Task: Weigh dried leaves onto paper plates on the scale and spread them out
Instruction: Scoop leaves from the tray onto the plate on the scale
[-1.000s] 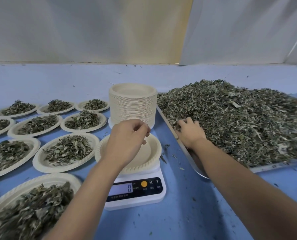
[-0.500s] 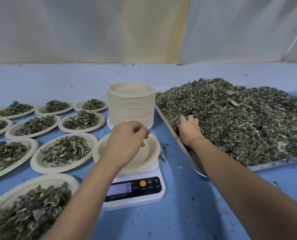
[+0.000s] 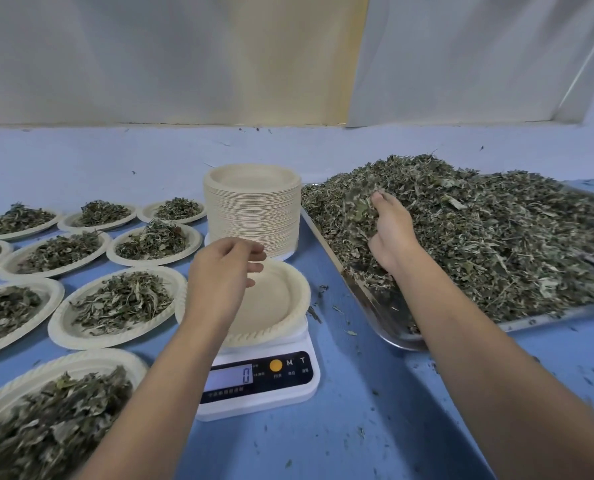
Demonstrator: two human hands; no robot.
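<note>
Head view: my right hand [image 3: 389, 233] clutches a loose, grey-green clump of dried leaves [image 3: 356, 206] over the tray [image 3: 385, 317], right of the scale [image 3: 288, 393]. The bare paper plate [image 3: 281, 306] on the scale lies to that hand's left, under my left hand [image 3: 219, 275], which hovers loosely curled and empty.

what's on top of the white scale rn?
One beige paper plate sits on the white digital scale; display reads 0. No leaves on its visible part. The left hand covers the plate's left side, so that area can't be seen.
</note>
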